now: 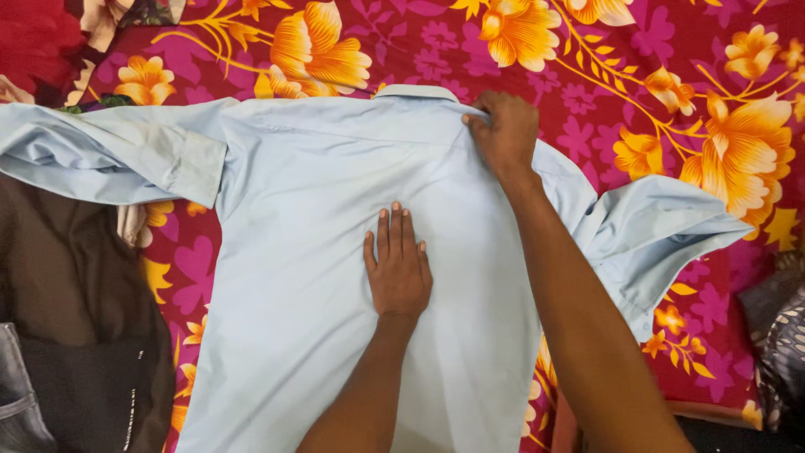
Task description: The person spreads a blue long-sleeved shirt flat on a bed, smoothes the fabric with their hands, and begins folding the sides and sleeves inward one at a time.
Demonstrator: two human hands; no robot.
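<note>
Pinched shut at the shoulder seam, the right hand (503, 130) has a grip on one pale blue cotton shirt (319, 252) just beside its collar (417, 91). Below that grip, the left hand (397, 264) lies flat and open on the shirt's back, holding nothing. Two sleeves spread to either side, the fabric lightly creased. Under the shirt lies one magenta bedsheet with orange flowers (671, 92); far left of the grip sits dark brown clothing (75, 277).
</note>
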